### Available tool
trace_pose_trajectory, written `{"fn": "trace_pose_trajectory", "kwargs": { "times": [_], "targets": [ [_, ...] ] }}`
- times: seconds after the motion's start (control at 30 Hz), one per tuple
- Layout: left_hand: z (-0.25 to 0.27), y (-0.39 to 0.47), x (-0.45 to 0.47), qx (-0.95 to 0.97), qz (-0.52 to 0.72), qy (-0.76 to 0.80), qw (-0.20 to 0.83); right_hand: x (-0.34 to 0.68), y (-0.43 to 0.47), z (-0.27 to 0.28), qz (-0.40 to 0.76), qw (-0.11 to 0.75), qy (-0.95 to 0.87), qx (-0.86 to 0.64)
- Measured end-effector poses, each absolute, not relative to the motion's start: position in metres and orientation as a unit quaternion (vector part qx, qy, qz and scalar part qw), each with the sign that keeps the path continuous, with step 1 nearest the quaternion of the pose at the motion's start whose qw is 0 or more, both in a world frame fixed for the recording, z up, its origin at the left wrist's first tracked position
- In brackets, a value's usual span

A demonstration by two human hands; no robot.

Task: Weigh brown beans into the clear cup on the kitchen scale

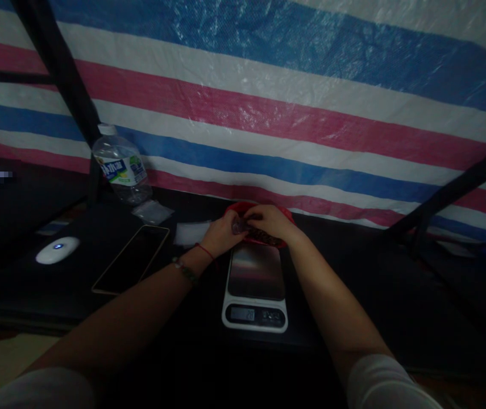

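Note:
A red bowl with small dark brown pieces in it stands just behind a white kitchen scale. The scale's display shows a number that looks like 28. Over the bowl's left side, my left hand is closed on a small clear plastic bag. My right hand reaches over the bowl from the right, its fingers curled together beside the bag. Whatever those fingertips hold is hidden in the dim light.
Left of the scale lie a phone, a stack of clear bags, another crumpled clear bag and a white oval device. A large plastic bottle stands at the back left. Behind the black table hangs a striped tarp.

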State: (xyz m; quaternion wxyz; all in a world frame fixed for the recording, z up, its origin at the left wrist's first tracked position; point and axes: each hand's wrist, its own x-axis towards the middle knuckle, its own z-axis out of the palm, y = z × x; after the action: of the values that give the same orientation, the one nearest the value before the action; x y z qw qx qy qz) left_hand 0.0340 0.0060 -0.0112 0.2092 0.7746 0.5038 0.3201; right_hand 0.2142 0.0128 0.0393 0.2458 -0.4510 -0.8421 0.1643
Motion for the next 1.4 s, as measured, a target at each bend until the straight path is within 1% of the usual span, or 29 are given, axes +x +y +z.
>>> {"fn": "trace_pose_trajectory", "kwargs": {
  "times": [0.1,0.27,0.4,0.53,0.6,0.67,0.8,0.87,1.0,1.17,1.4],
  "targets": [
    [-0.015,0.008,0.034,0.785,0.327,0.491,0.188,0.211,0.012,0.039,0.189,0.245,-0.838,-0.450],
    [-0.018,0.009,0.034,0.783,0.331,0.493,0.185,0.211,0.014,0.035,0.178,0.286,-0.824,-0.455],
    [-0.018,0.009,0.035,0.781,0.324,0.499,0.191,0.207,0.011,0.036,0.187,0.284,-0.824,-0.454],
    [-0.017,0.008,0.035,0.783,0.338,0.489,0.185,0.206,0.011,0.041,0.173,0.302,-0.833,-0.429],
    [-0.016,0.007,0.034,0.779,0.355,0.483,0.182,0.210,0.013,0.041,0.147,0.310,-0.829,-0.442],
    [-0.015,0.007,0.033,0.770,0.376,0.482,0.180,0.214,0.015,0.039,0.114,0.289,-0.826,-0.470],
    [-0.015,0.009,0.030,0.746,0.399,0.505,0.172,0.220,0.018,0.025,0.105,0.158,-0.851,-0.489],
    [-0.015,0.010,0.030,0.739,0.401,0.512,0.176,0.218,0.019,0.016,0.111,0.113,-0.862,-0.481],
    [-0.015,0.009,0.030,0.741,0.400,0.508,0.179,0.211,0.020,0.005,0.083,0.097,-0.858,-0.497],
    [-0.012,0.007,0.030,0.744,0.393,0.509,0.181,0.214,0.021,0.010,0.080,0.095,-0.862,-0.491],
    [-0.011,0.007,0.030,0.741,0.387,0.518,0.179,0.217,0.017,0.009,0.059,0.082,-0.843,-0.529]
  ]
}}
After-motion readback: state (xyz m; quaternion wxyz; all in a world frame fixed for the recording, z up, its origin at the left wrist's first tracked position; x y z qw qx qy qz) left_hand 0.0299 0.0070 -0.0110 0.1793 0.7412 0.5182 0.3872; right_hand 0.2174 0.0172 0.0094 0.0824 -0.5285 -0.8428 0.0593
